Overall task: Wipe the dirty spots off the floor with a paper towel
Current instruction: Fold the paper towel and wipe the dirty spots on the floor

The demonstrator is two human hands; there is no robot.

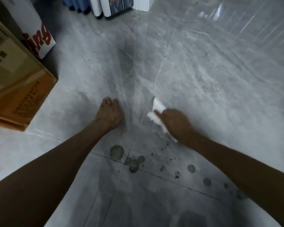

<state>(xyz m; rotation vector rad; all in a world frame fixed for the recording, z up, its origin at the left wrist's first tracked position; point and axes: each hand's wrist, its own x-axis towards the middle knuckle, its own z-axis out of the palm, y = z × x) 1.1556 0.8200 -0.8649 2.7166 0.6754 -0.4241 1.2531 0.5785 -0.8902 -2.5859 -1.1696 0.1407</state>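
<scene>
A crumpled white paper towel (157, 110) lies pressed on the grey marble-look floor tile (203, 76), gripped by my right hand (175, 122) close to a tile joint. My left hand (109, 114) rests flat on the floor to the left of it, holding nothing, fingers slightly apart. Nearer to me, between my forearms, the floor carries several brownish-grey dirty spots: a large round one (116, 151), a cluster (134, 163) at the tile joints, and smaller dots and specks (191, 168) towards the right.
A brown cardboard box (18, 89) stands at the left, with a white box bearing red letters (38, 31) behind it. At the top, white furniture legs (99, 7) and blue fabric (75, 4) border the floor.
</scene>
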